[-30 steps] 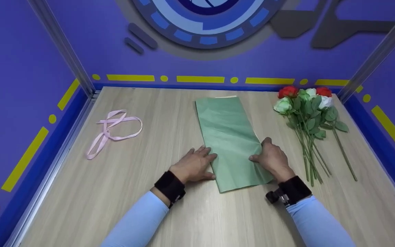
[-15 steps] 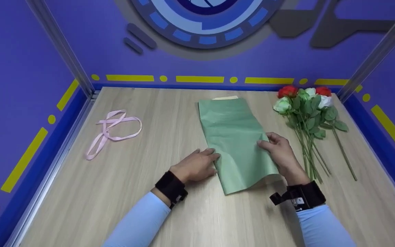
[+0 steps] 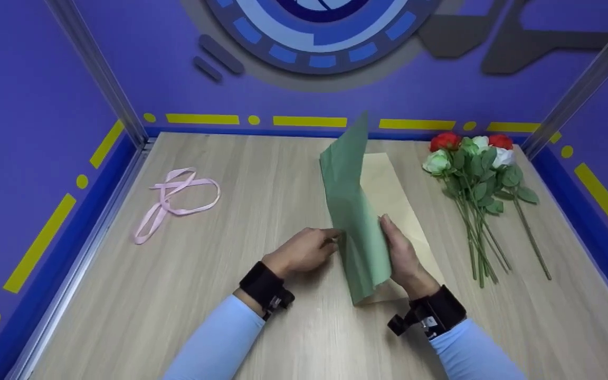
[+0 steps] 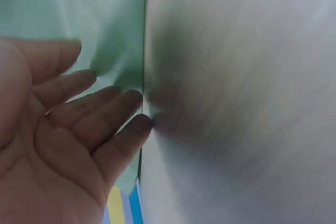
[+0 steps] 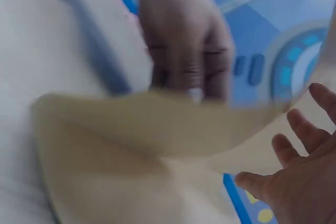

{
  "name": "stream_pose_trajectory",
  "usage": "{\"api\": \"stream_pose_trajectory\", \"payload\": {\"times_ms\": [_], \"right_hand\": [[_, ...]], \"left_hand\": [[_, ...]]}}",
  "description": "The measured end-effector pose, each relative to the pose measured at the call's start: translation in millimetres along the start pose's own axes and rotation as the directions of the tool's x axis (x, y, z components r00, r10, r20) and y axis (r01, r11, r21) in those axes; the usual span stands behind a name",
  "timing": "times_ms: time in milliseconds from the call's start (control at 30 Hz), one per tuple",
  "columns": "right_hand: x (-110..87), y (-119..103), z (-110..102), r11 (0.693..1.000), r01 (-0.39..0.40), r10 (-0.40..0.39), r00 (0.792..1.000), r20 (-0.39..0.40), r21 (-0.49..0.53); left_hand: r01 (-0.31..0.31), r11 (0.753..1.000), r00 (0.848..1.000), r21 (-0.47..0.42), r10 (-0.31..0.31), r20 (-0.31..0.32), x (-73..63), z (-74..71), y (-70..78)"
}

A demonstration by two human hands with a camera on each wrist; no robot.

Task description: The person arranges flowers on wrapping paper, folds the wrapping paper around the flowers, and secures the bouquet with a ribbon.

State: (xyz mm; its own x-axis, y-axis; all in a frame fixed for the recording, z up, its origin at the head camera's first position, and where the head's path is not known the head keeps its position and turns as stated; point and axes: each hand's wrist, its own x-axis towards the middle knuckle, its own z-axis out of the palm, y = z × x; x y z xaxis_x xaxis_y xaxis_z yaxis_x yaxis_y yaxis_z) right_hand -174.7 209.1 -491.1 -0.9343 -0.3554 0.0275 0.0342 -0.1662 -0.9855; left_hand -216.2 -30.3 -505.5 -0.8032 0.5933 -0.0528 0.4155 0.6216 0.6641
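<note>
A sheet of green wrapping paper [image 3: 354,224] stands half open on the table, its upper flap raised and bent leftward. Its cream inner side [image 3: 400,203] lies on the table to the right. My right hand [image 3: 405,261], fingers straight, rests against the inside of the raised flap; in the right wrist view its spread fingers are beside the cream side of the paper [image 5: 131,124]. My left hand [image 3: 306,250] is at the fold on the left; the left wrist view shows relaxed fingers [image 4: 113,111] close to the green side.
A pink ribbon [image 3: 182,212] lies loosely looped at the left of the wooden table [image 3: 251,174]. Several artificial roses [image 3: 473,169], red, white and pale green, lie at the right with long stems. Blue panels [image 3: 209,89] enclose the back and sides.
The folded paper's upper flap has been lifted by the right hand and swung left, showing the cream inside. The right hand has moved from the flap's right edge to its inner face.
</note>
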Motion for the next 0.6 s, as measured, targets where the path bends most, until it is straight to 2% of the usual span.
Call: {"api": "stream_pose_trajectory", "payload": {"times_ms": [67,100,133,167,200,233,267,333,400,433,500,533,600], "right_hand": [[1.4,6.6,7.1,0.999,0.015,-0.013,0.999,0.044,-0.038],[2.5,10.1,10.7,0.997,0.034,-0.029,0.997,0.068,-0.069],[3.6,13.8,14.2,0.991,0.056,-0.045,0.995,0.086,-0.122],[4.7,17.9,17.9,0.982,0.076,-0.057,0.992,0.108,-0.174],[5.5,21.8,21.7,0.959,0.104,-0.071,0.989,0.131,-0.265],[6.6,25.8,25.4,0.920,0.132,-0.078,0.984,0.159,-0.369],[7.5,30.0,29.4,0.863,0.163,-0.077,0.978,0.194,-0.478],[7.8,37.2,36.5,0.708,0.221,-0.055,0.964,0.259,-0.671],[7.1,41.8,42.1,0.550,0.269,-0.013,0.949,0.315,-0.791],[6.6,43.6,43.9,0.492,0.281,0.012,0.944,0.329,-0.824],[4.1,44.4,45.5,0.415,0.269,0.059,0.945,0.321,-0.869],[2.7,43.9,45.2,0.382,0.256,0.074,0.949,0.306,-0.888],[-0.5,42.9,42.1,0.317,0.216,0.096,0.961,0.258,-0.923]], "left_hand": [[0.063,0.988,0.993,-0.142,-0.077,-0.095,-0.9,-10.1,-3.6],[0.085,0.967,0.982,-0.241,-0.122,-0.143,-1.5,-16.4,-5.6],[0.093,0.933,0.968,-0.348,-0.166,-0.187,-2.0,-23.2,-7.3],[0.084,0.885,0.951,-0.457,-0.208,-0.227,-2.7,-30.4,-8.5],[0.064,0.825,0.934,-0.561,-0.247,-0.257,-3.7,-37.8,-9.4],[0.041,0.759,0.918,-0.650,-0.285,-0.275,-5.1,-45.0,-10.1],[0.017,0.703,0.906,-0.711,-0.312,-0.287,-6.2,-51.8,-11.2],[0.000,0.632,0.893,-0.775,-0.350,-0.285,-9.3,-64.0,-13.1],[0.005,0.604,0.890,-0.797,-0.366,-0.272,-13.0,-73.7,-16.8],[0.022,0.606,0.890,-0.795,-0.374,-0.261,-14.9,-77.4,-19.6],[0.071,0.626,0.887,-0.776,-0.395,-0.237,-19.0,-83.0,-26.6],[0.089,0.629,0.886,-0.773,-0.405,-0.227,-21.2,-84.8,-30.6],[0.134,0.647,0.875,-0.751,-0.433,-0.217,-25.1,-86.7,-39.7]]}}
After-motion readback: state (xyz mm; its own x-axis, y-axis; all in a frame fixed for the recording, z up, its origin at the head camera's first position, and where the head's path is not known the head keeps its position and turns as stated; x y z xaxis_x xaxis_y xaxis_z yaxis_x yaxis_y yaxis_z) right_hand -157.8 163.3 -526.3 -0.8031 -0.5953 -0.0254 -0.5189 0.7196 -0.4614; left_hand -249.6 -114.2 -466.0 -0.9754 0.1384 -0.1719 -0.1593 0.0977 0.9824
